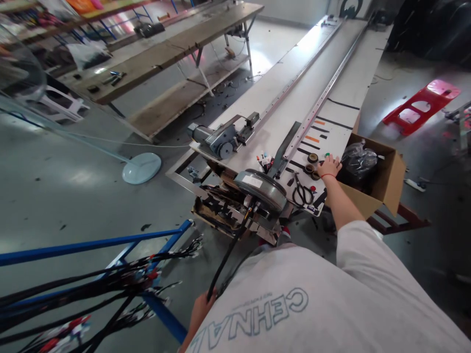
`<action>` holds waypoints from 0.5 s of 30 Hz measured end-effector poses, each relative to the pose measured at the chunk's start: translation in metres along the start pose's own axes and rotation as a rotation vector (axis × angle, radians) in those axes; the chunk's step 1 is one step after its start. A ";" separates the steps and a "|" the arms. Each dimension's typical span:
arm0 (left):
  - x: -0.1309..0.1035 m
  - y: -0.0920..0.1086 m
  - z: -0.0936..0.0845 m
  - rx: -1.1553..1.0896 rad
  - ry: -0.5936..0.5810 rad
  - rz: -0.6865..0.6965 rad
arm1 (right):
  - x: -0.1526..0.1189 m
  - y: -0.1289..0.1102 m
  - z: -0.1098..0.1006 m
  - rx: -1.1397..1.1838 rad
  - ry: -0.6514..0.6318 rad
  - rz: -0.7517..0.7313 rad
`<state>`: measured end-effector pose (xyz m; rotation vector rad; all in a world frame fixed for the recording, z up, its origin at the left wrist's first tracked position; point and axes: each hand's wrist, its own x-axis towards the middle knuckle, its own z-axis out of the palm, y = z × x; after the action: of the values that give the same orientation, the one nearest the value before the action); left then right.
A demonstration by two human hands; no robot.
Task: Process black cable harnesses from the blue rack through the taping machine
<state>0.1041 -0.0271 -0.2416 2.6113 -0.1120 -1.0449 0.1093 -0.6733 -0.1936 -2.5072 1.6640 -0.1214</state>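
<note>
Left hand closed round black cable, beside shirt. Right hand at table edge, fingers spread, next to tape rolls; box just right.

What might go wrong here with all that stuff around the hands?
The right hand is close to the tape rolls, so it might knock one away. The scissors lie near the table's near end and could fall if bumped. The black cable in the left hand might snag if tugged.
</note>
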 end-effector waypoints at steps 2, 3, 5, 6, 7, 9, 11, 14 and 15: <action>-0.001 0.017 -0.007 -0.034 -0.029 0.030 | -0.041 0.000 0.010 0.114 0.062 0.144; 0.000 0.030 -0.010 -0.066 -0.034 0.077 | -0.062 0.001 0.014 0.181 0.037 0.238; 0.007 0.066 -0.014 -0.152 -0.025 0.223 | -0.097 0.005 0.022 0.320 -0.068 0.390; 0.015 0.089 -0.016 -0.189 -0.014 0.284 | -0.109 0.008 0.024 0.380 -0.110 0.427; 0.025 0.114 -0.016 -0.212 -0.012 0.322 | -0.116 0.010 0.025 0.430 -0.132 0.442; 0.049 0.164 -0.017 -0.253 -0.021 0.403 | -0.120 0.014 0.026 0.495 -0.120 0.457; 0.073 0.208 -0.019 -0.378 -0.020 0.522 | -0.116 0.014 0.026 0.518 -0.089 0.493; 0.095 0.244 -0.024 -0.568 -0.050 0.557 | -0.112 0.012 0.027 0.499 -0.025 0.527; 0.097 0.246 -0.026 -0.578 -0.056 0.561 | -0.112 0.011 0.027 0.486 -0.005 0.534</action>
<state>0.2045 -0.2712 -0.2075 1.8703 -0.4524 -0.7916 0.0593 -0.5725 -0.2214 -1.6649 1.9481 -0.4036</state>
